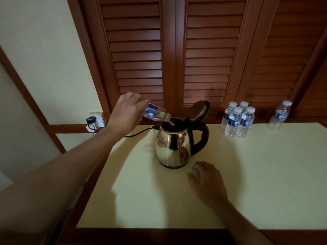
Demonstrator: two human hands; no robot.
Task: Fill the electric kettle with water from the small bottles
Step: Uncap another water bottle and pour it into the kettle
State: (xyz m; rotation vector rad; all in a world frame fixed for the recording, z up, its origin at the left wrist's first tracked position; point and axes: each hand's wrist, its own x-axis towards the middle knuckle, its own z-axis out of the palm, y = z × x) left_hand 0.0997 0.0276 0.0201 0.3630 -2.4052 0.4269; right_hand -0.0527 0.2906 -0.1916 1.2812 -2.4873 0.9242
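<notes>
Head camera, looking down: the left hand (127, 112) wraps round the base of a small bottle (156, 113), so that end is hidden. The kettle (172, 144) is dark inside, and I can't tell its water level or see any stream. The right hand (205, 177) rests on the table just in front of the kettle, fingers curled round a small pale object (194, 172) that is too covered to identify.

On the pale wall at the left a black plug sits in a socket (95, 119), and a black cord (138, 133) runs from it toward the kettle. The table (247, 183) has a cream top with a dark wood edge. Brown louvred doors (177, 50) fill the wall behind.

The held bottle is uncapped and tipped neck-down, its mouth over the kettle's opening, with some water near the neck. The steel kettle stands upright on the table, black handle to the right, lid (199, 111) hinged up. Right of it, near the back edge, four capped bottles (237, 119) stand clustered and full. One more capped bottle (279, 117) stands apart, further right.
</notes>
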